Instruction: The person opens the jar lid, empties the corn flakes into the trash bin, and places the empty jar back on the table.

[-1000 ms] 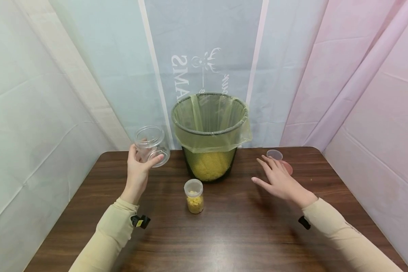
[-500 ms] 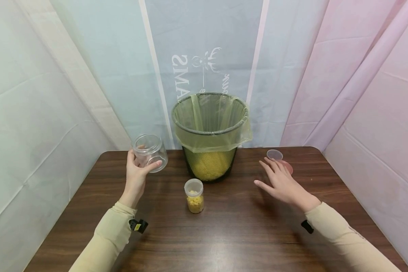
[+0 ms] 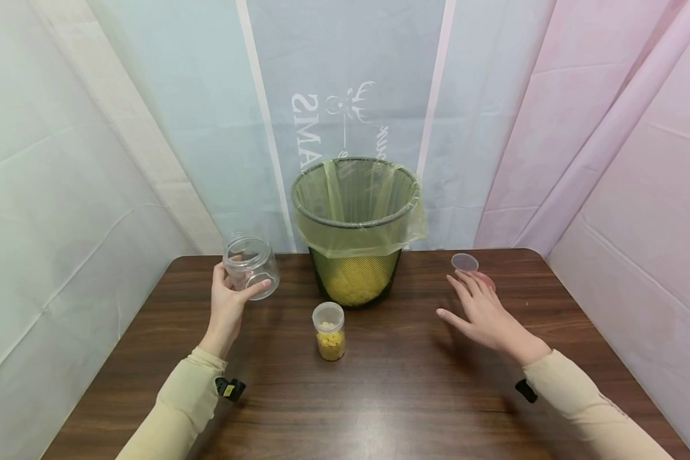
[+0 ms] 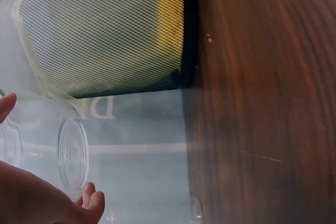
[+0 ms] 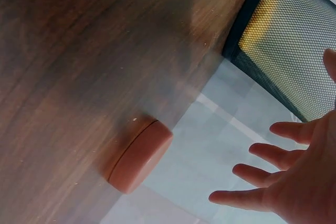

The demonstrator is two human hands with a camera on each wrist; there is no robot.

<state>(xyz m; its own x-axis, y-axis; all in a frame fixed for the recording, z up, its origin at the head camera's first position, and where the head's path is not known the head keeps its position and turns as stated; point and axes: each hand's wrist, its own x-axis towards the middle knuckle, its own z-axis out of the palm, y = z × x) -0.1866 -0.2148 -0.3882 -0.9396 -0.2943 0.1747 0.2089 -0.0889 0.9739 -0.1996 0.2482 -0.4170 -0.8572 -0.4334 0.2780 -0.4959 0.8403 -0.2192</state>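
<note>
My left hand grips a clear, wide-mouthed plastic jar, thumb on one side and fingers on the other. The jar is tilted at the table's back left, and its round base shows in the left wrist view. My right hand hovers over the right side with its fingers spread, holding nothing. Behind its fingers in the head view are a round reddish-pink lid, partly hidden, and a small clear lid. The right wrist view shows the reddish lid from its side, apart from the hand.
A black mesh bin with a pale yellow liner stands at the back middle, yellow bits low inside it. In front stands a small clear jar partly filled with yellow bits. Cloth curtains hang behind the table's back edge.
My left hand has lowered the clear jar toward the table and shifted slightly left. My right hand has drawn a little to the right and nearer to me. The small jar and bin stay put.
</note>
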